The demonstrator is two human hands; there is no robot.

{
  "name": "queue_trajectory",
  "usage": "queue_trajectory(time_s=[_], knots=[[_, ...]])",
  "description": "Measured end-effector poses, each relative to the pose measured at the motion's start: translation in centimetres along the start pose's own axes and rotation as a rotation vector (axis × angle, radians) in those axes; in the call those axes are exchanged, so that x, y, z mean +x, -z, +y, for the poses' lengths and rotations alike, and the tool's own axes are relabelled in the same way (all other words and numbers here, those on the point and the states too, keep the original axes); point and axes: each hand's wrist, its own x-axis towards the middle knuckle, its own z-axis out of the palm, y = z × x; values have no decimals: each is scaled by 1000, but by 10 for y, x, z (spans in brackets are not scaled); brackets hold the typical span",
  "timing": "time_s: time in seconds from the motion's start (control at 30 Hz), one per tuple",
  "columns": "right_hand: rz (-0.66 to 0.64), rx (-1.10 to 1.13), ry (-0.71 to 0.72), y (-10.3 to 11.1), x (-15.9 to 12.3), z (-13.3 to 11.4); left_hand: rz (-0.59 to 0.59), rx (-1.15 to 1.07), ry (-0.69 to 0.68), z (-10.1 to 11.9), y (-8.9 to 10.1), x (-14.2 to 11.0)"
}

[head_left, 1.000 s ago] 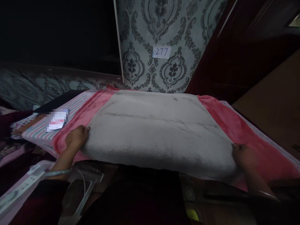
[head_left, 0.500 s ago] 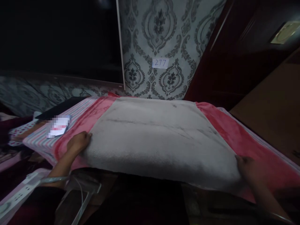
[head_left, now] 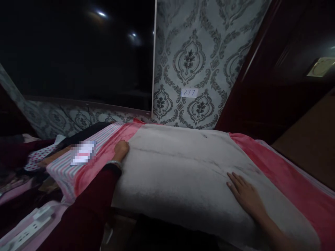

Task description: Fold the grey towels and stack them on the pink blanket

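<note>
A grey fleece cloth (head_left: 178,174) with several dark crease lines lies spread over a pink plush blanket (head_left: 277,170), its near part drooping over the front edge. At the cloth's left edge, my left hand (head_left: 121,150) is closed, its fingers curled on the border; the fingertips are hidden. My right hand (head_left: 246,195) rests flat on the right half of the cloth with fingers stretched out, holding nothing. Beneath the pink blanket, a striped cloth (head_left: 59,167) shows at the left.
On the striped cloth lies a phone (head_left: 83,153), its screen blurred out. A white power strip (head_left: 28,230) is at lower left. Behind stand a large dark television (head_left: 78,55) and a patterned wall with a paper label (head_left: 189,92) reading 277. A brown board (head_left: 309,132) leans at the right.
My left hand has moved farther up along the cloth's left edge. My right hand has left the right edge and now lies flat on the cloth. The view has tilted up and turned left.
</note>
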Motion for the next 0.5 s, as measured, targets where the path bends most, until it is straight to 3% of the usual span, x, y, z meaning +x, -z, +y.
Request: queue_trajectory(time_s=[0.1, 0.23, 0.37, 0.43, 0.5], knots=[[15, 3, -6, 0, -2, 4, 12, 42, -79, 1, -2, 8], [51, 19, 1, -1, -1, 4, 10, 57, -416, 34, -13, 12], [67, 62, 9, -6, -2, 9, -217, 98, -773, 81, -44, 20], [76, 98, 9, -10, -3, 14, -310, 132, -820, 92, -57, 31], [91, 130, 9, -14, -3, 20, -315, 141, -773, 92, -64, 49]])
